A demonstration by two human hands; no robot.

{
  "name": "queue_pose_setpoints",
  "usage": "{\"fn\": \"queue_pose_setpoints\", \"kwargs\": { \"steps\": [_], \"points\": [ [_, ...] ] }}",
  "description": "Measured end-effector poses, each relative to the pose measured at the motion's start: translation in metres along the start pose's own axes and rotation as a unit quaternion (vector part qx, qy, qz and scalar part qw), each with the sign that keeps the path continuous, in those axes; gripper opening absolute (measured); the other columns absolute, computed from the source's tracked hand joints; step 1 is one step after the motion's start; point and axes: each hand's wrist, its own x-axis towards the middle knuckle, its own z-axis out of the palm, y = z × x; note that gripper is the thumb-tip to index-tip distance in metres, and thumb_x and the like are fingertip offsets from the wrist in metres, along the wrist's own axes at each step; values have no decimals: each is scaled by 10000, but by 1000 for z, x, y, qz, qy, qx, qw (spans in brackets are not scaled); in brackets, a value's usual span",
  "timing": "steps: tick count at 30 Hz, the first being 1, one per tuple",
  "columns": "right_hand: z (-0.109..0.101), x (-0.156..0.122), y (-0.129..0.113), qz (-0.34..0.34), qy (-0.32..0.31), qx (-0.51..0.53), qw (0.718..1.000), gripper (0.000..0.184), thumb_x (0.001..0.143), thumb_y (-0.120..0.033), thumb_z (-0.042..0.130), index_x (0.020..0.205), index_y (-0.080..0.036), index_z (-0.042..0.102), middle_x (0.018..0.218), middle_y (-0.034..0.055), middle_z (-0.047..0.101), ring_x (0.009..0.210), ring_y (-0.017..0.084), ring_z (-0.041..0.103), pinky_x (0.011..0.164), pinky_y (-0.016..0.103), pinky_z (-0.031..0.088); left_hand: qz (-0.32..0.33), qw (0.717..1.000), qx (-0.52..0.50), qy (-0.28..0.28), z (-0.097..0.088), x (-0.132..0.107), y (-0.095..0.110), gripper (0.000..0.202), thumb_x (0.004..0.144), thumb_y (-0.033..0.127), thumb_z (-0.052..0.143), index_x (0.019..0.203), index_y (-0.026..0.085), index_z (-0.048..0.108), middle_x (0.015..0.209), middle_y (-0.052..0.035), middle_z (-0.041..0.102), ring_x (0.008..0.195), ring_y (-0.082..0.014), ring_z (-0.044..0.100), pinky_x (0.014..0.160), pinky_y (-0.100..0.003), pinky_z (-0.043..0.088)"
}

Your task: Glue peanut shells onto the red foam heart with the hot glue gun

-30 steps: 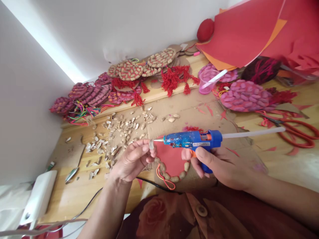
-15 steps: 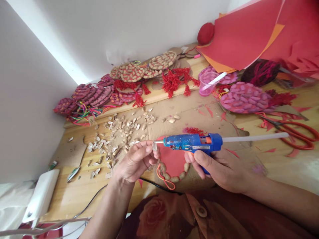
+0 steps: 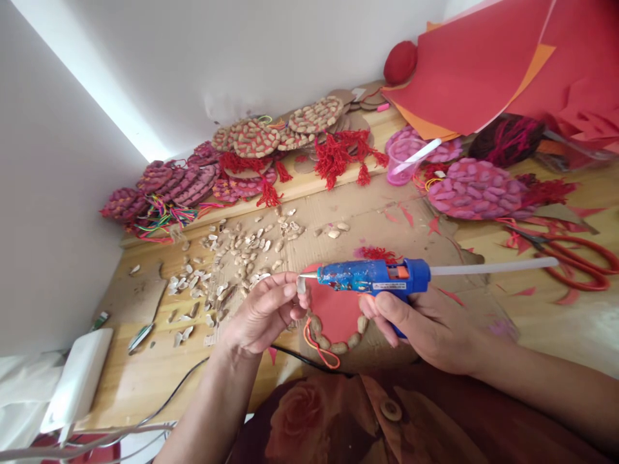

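Note:
Between the thumb and fingers of my left hand point(image 3: 273, 306) is a peanut shell half point(image 3: 301, 285), its pale inner side showing. My right hand point(image 3: 420, 325) grips a blue glue gun point(image 3: 367, 276), a long white glue stick point(image 3: 493, 267) jutting from its back. The metal nozzle points left and meets the shell's upper edge, or nearly so. Below the gun lies a red disc point(image 3: 336, 316), partly covered by my hands. Peanut shells point(image 3: 340, 347) line its near rim, and an orange cord loop point(image 3: 322, 348) lies over its lower left edge.
Loose peanut shells point(image 3: 246, 248) are scattered over the cardboard point(image 3: 333, 209) at left. Red-handled scissors point(image 3: 580, 258) lie at right, near a pink shell-covered disc point(image 3: 478, 190) and a plastic cup point(image 3: 403, 167). Finished discs point(image 3: 256, 138) are piled along the wall. A black cable point(image 3: 184, 380) crosses the front.
Both hands, the glue gun and the shell hold almost the same position. Only a very slight shift of the view shows.

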Motion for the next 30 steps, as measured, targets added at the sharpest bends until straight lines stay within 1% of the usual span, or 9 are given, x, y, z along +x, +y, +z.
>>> {"fn": "queue_pose_setpoints", "kwargs": {
  "steps": [10,14,16,21,25,30],
  "points": [
    [1,1,3,7,5,18,1000,527,1025,-605,388,676,-237,531,563,-8,516,603,181,559,658,388,476,7,1000,1,-3,-2,0,-1,285,742,375,857,771,125,723,701,-50,621,602,-84,491,526,-171,386],
    [1,0,4,17,6,15,1000,553,1014,-623,393,638,-238,521,575,2,517,625,189,564,679,397,487,10,1000,2,-2,-3,0,-1,287,744,376,855,764,123,721,699,-49,614,609,-87,490,526,-173,387],
    [1,1,3,23,8,11,1000,565,1010,-632,395,623,-239,520,575,9,521,643,199,582,672,396,485,11,1000,6,-2,-3,0,-1,298,742,385,855,757,121,717,697,-48,605,616,-91,487,524,-173,382],
    [2,1,1,31,17,9,999,540,1000,-643,406,661,-242,528,548,2,519,632,207,605,622,377,468,16,1000,8,-3,-5,1,-2,296,739,390,856,757,129,718,693,-40,590,625,-95,490,520,-170,379],
    [1,2,0,30,9,4,1000,538,1006,-634,398,661,-241,525,546,-5,516,587,188,571,627,371,466,15,1000,7,-1,-5,1,-2,292,736,387,859,755,130,721,698,-41,601,626,-95,491,521,-171,385],
    [1,3,-1,36,8,1,999,532,1004,-638,394,674,-240,519,550,-6,512,593,189,561,628,372,450,18,1000,4,-4,-5,1,-2,277,742,372,854,756,129,721,699,-39,608,627,-92,491,526,-173,378]
  ]
}}
